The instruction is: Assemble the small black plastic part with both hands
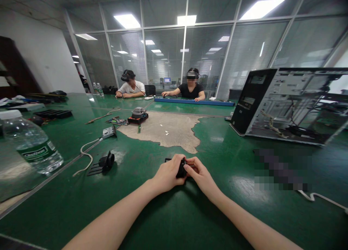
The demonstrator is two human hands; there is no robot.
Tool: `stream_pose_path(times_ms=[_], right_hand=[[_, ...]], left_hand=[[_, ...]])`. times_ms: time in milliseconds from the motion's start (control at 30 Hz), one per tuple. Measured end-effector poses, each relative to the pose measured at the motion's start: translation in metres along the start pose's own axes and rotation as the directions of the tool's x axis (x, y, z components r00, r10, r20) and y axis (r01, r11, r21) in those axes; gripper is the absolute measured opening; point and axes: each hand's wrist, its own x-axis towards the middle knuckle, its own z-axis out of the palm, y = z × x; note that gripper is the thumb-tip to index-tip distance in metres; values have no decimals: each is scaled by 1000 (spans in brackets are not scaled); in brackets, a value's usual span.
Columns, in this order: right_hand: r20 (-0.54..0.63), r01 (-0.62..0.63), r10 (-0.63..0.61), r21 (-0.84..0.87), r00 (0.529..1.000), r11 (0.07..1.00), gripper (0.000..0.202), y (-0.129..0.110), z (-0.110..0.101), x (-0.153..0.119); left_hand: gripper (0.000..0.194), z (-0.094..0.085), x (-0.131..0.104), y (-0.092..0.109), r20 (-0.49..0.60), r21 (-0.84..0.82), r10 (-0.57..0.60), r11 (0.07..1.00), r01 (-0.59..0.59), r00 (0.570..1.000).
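Note:
Just above the green tabletop, a small black plastic part [181,169] is gripped between both my hands. My left hand [169,173] wraps round it from the left, with a slotted black edge showing past the knuckles. From the right, my right hand [199,173] pinches it with thumb and fingers. Much of the part is hidden by my fingers, so its exact kind cannot be told. To the left lies a similar-looking black plastic piece [106,162] with flat prongs.
An opened computer case [252,101] stands at the right. A water bottle [34,145] is at the left. Further in are a heatsink with fan [138,115] and a metal module [109,132] with a white cable. Two people sit across the table behind a blue bar [194,101].

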Motion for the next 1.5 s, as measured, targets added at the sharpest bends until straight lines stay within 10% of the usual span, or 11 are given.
stream_pose_path(times_ms=[1500], right_hand=[[6,33,-33,-7,999,999,20,1,-1,-3]], left_hand=[[57,5,2,-2,-4,-1,-9,1000,9,1000]])
